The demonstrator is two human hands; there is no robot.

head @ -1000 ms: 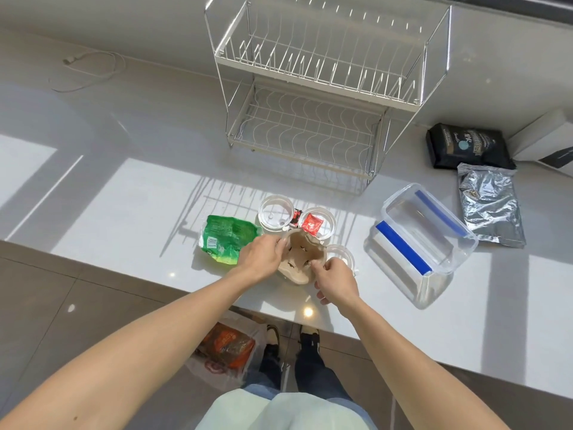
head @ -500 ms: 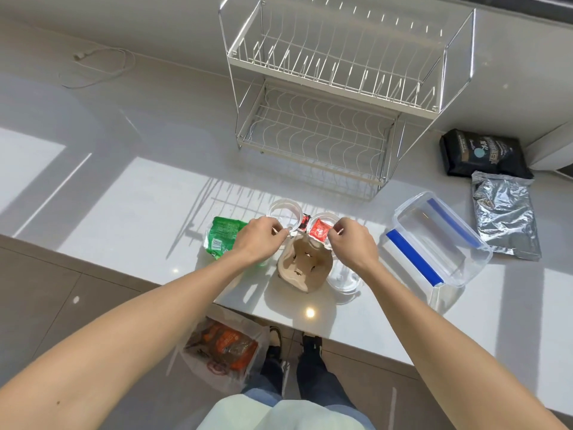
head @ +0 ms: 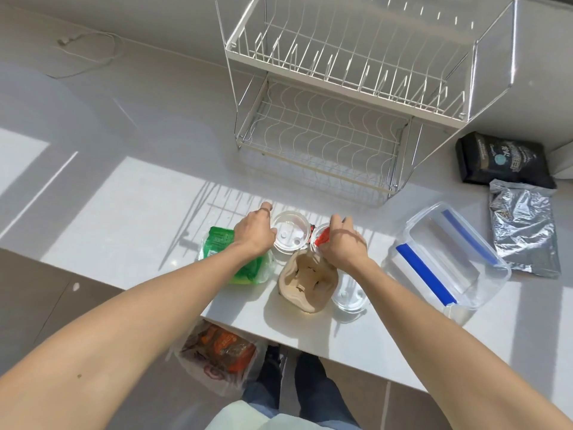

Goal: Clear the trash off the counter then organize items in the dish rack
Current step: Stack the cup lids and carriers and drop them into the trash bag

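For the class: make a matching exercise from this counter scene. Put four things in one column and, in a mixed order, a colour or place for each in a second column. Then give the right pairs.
Things
1. snack wrapper
2. cup carrier
3. storage box
4. dish rack

Colour or place
A. clear plastic with blue clips, right of the hands
B. white wire, two tiers, at the back of the counter
C. green, partly under the left forearm
D. beige cardboard, between the two forearms

Pairs: 1-C, 2-D, 3-A, 4-B
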